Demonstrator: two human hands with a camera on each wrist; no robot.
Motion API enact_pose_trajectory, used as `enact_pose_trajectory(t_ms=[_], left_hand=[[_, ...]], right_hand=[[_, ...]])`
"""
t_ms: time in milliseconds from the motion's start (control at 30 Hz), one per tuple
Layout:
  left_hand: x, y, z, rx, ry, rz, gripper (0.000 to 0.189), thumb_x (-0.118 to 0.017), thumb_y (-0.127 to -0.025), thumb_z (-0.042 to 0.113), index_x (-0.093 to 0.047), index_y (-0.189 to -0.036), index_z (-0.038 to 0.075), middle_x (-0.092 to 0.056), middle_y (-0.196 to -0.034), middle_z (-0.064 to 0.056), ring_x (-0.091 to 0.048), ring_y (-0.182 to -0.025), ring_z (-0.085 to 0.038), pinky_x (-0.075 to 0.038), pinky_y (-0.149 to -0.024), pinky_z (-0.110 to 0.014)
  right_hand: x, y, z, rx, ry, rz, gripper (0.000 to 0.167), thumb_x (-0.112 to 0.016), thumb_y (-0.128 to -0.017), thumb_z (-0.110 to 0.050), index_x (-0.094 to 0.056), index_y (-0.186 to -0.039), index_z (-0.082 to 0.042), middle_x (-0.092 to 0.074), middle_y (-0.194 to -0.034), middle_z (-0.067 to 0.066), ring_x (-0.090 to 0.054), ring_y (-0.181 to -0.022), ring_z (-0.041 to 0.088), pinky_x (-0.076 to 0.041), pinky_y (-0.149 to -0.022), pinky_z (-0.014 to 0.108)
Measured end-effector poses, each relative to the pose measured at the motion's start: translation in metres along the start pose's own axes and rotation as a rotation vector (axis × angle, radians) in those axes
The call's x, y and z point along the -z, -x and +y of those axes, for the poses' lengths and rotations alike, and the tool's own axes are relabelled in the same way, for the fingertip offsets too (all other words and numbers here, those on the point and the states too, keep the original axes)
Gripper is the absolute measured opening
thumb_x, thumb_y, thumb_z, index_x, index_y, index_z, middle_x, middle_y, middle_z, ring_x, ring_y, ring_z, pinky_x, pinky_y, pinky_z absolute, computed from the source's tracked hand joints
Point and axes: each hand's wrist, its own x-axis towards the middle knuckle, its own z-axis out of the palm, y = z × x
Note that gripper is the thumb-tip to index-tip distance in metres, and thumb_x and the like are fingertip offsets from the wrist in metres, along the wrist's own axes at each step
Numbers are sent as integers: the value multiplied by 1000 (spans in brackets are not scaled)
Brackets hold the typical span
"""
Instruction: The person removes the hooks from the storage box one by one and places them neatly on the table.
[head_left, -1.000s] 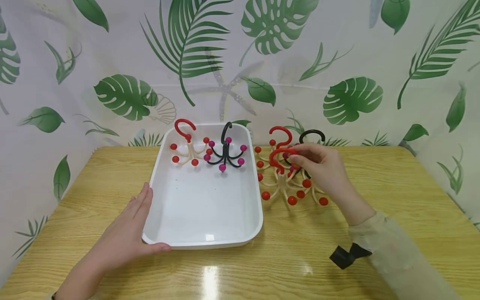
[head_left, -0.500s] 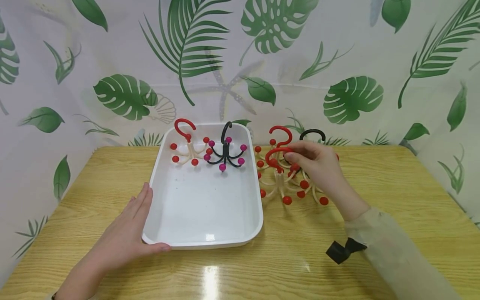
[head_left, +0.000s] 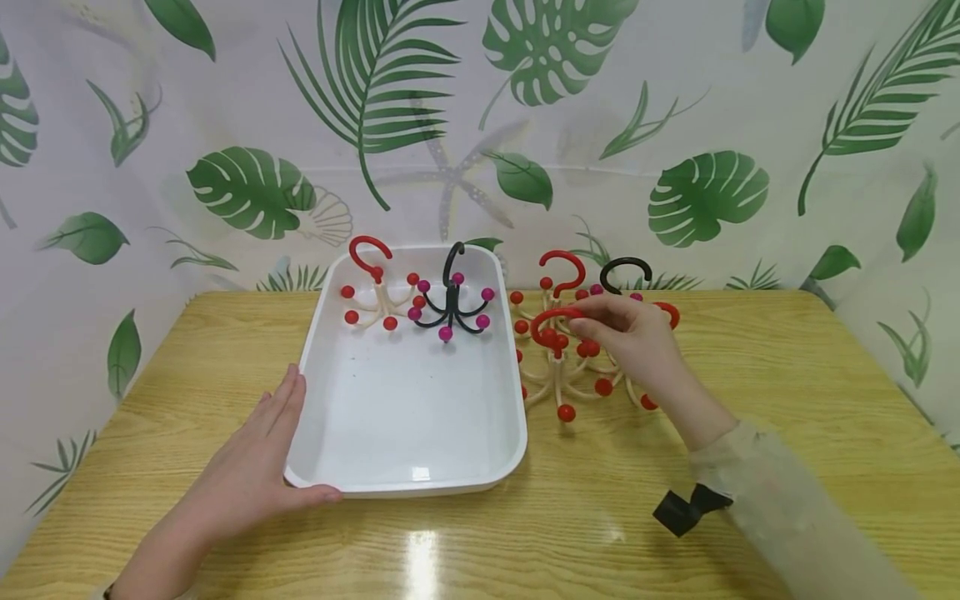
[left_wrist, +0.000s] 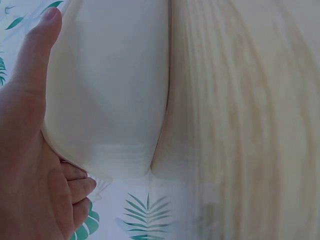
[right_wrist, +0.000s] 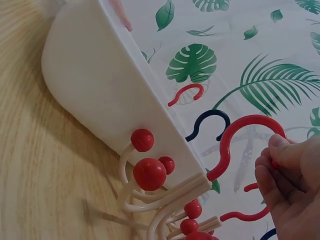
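Note:
My right hand (head_left: 630, 342) pinches the red hook of an octopus-shaped hanger (head_left: 557, 375) with beige curved arms and red ball tips. In the right wrist view, thumb and fingers meet at the end of that red hook (right_wrist: 254, 119). The hanger stands upright just right of a white tray (head_left: 408, 417), its left balls overlapped by the tray's rim. My left hand (head_left: 247, 467) rests against the tray's near left corner, fingers straight along the side and thumb at the front edge. The left wrist view shows the thumb and fingers spread around the tray wall (left_wrist: 115, 75).
Inside the tray, at its far end, stand a red-hooked beige hanger (head_left: 381, 300) and a black hanger (head_left: 452, 304) with magenta balls. Behind my right hand are several more hangers, including one with a red hook (head_left: 573, 271) and one with a black hook (head_left: 626, 265).
The hanger in my right hand has shifted slightly left and nearer to me, turning a little. Another red hook now shows behind that hand. My left hand and the tray stay put.

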Motion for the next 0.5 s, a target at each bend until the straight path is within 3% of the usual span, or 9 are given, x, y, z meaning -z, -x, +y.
enact_pose_trajectory(t_ms=[200,500], left_hand=[[0,0,0,-3,-2,3,135,-62,-63,81,1,-152,2,8,-159,-10,-14,-140,-44,-23,-108,-60],[0,1,0,-3,3,6,135,-63,-63,80,2,-152,2,5,-159,-12,-14,-139,-47,-23,-107,-61]], right_hand=[[-3,0,6,-5,10,-7,27,-67,-90,-24,-68,-110,-5,-67,-103,9,-63,-88,16,-56,-77,29],[-3,4,7,-23,-38,-22,31,-66,-91,-24,-67,-114,-3,-66,-106,13,-63,-90,16,-53,-77,22]])
